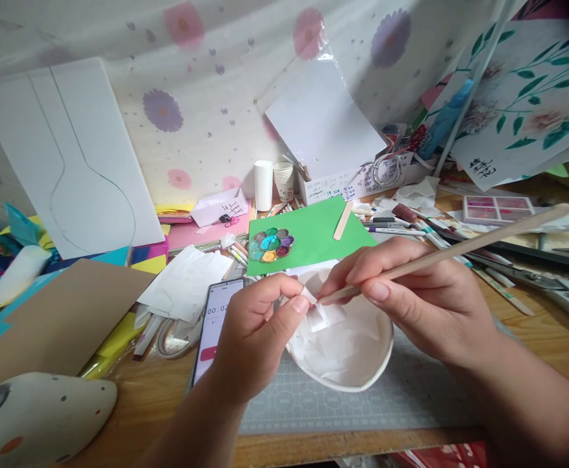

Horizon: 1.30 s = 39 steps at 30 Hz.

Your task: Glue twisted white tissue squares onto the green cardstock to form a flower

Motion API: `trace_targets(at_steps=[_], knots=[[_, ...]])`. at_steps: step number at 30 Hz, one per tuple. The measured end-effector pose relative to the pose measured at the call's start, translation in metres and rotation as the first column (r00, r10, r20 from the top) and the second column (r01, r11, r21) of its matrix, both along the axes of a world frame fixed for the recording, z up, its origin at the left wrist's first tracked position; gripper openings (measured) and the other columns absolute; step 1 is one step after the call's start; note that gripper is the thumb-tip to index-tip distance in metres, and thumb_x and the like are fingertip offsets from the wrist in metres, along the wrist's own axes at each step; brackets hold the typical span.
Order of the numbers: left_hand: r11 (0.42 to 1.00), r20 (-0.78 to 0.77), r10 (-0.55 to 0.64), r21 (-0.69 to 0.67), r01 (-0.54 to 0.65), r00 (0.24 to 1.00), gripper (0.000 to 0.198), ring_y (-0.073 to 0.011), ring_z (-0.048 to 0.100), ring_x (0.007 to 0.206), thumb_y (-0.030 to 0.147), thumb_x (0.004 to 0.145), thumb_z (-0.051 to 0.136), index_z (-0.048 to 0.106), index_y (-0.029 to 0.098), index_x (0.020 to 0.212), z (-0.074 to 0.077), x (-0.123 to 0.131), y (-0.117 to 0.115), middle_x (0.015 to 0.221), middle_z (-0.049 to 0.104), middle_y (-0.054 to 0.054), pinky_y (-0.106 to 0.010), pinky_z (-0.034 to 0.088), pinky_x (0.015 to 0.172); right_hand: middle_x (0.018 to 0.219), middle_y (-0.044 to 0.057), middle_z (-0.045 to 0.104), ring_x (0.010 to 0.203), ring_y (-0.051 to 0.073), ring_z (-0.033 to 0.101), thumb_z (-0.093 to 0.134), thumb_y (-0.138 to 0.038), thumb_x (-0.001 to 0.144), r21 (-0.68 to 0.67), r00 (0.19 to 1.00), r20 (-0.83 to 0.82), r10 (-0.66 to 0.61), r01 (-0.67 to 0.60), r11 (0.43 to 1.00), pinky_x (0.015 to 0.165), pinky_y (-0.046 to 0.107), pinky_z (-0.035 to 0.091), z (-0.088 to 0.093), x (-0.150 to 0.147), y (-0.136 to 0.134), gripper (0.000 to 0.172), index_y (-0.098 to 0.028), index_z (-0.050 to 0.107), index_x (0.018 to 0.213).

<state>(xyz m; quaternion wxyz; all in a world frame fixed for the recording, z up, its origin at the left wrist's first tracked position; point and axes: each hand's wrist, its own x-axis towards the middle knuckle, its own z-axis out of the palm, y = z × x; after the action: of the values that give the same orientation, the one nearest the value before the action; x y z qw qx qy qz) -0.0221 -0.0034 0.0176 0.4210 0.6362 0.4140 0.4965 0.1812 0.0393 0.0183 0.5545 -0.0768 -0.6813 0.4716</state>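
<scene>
My left hand (258, 335) pinches a small white paper scrap (319, 314) over a white bowl (362, 374) lined with bits of white paper. My right hand (418, 296) grips a long thin wooden stick (464, 250), its tip touching the scrap at my left fingertips. The bowl rests on a grey cutting mat (401, 396). Just behind lies a green card (314, 237) bearing a flower of coloured gems (271, 244) and a wooden craft stick (343, 220).
A phone (214, 325) showing a timer lies left of the bowl. Brown cardboard (60, 318), white paper sheets (184, 283) and a spotted white ceramic object (41, 416) fill the left. Pens, scissors (557, 289) and a paint box (496, 209) clutter the right. A paper cup stack (284, 179) stands at the back.
</scene>
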Motion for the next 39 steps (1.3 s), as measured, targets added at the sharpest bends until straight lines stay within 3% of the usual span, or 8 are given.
trace_targets(at_steps=[16,21,28,39], knots=[[0.999,-0.051,0.013,0.040,-0.011,0.999,0.016,-0.0146,0.048,0.066,0.027,0.095,0.061,0.067,0.024,0.081,0.0009,0.0003,0.0005,0.070,0.058,0.003,-0.029,0.036,0.061,0.095,0.010,0.079,0.091,0.024,0.076,0.065,-0.023,0.097,-0.098,0.998,-0.039,0.041,-0.044,0.994,0.079,0.037,0.063,-0.0008,0.0005,0.0010,0.008,-0.020,0.072,0.099],[0.995,-0.104,0.031,0.100,-0.020,0.994,0.019,-0.0136,0.043,0.064,0.023,0.094,0.060,0.062,0.023,0.075,0.0029,0.0001,0.0006,0.067,0.052,0.004,-0.028,0.034,0.061,0.097,0.008,0.078,0.095,0.023,0.075,0.064,-0.020,0.098,-0.044,0.998,-0.047,0.033,-0.035,0.998,0.081,0.038,0.063,-0.0021,0.0015,-0.0009,0.010,-0.022,0.072,0.103],[0.995,-0.129,0.048,0.095,-0.036,0.990,0.018,-0.0160,0.050,0.069,0.024,0.094,0.057,0.061,0.023,0.077,0.0035,0.0005,0.0008,0.070,0.055,0.002,-0.029,0.038,0.064,0.099,0.008,0.077,0.094,0.022,0.075,0.064,-0.016,0.097,0.071,1.000,-0.012,0.000,0.001,0.997,0.082,0.037,0.063,0.0017,0.0002,0.0000,0.010,-0.020,0.070,0.104],[0.995,-0.172,0.065,0.083,-0.052,0.983,0.017,-0.0149,0.047,0.066,0.022,0.094,0.058,0.063,0.021,0.077,0.0041,0.0006,-0.0006,0.068,0.053,0.002,-0.029,0.041,0.068,0.096,0.008,0.077,0.092,0.023,0.076,0.064,-0.017,0.096,0.087,0.999,-0.001,-0.032,0.032,0.996,0.078,0.036,0.064,0.0023,-0.0012,-0.0009,0.008,-0.019,0.070,0.102]])
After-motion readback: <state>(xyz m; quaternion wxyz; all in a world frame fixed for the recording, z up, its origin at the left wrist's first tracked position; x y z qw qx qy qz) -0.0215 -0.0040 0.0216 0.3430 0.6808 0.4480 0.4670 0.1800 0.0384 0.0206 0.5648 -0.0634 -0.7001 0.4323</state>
